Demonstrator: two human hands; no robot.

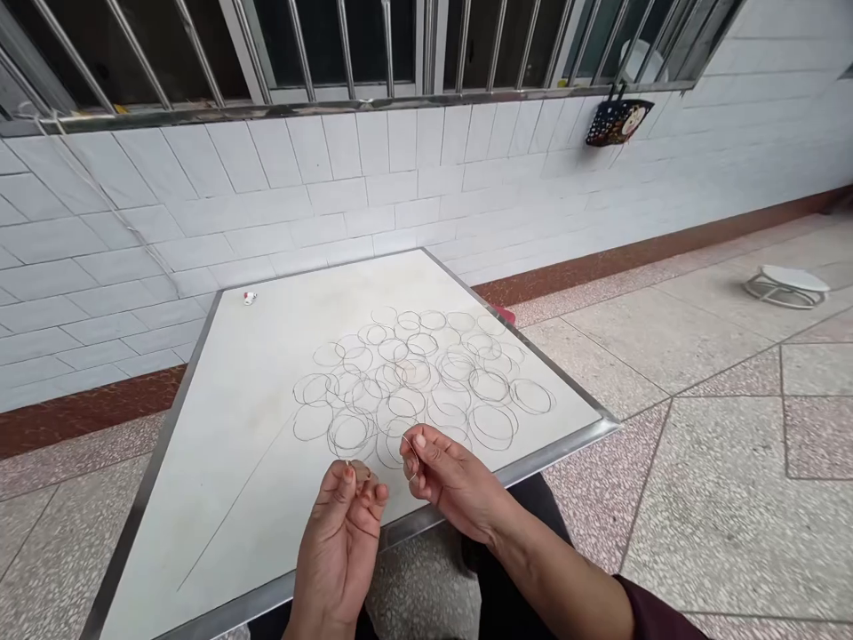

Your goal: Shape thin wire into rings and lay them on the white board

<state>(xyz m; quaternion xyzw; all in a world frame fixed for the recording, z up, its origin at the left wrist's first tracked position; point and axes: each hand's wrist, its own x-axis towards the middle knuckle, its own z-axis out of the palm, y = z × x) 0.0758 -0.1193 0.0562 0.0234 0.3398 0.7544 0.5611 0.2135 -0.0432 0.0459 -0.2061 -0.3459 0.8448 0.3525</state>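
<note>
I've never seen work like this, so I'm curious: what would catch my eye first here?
The mass of overlapping thin wire rings stands out first, spread across the middle of the white metal-edged board. At the board's near edge, the right hand pinches a fine wire loop, close beside the raised left hand.

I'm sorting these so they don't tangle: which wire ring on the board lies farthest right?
It's the wire ring at the far right of the white board, beyond the whole cluster and nearest its steel edge; the others lie farther left, many overlapping.
</note>
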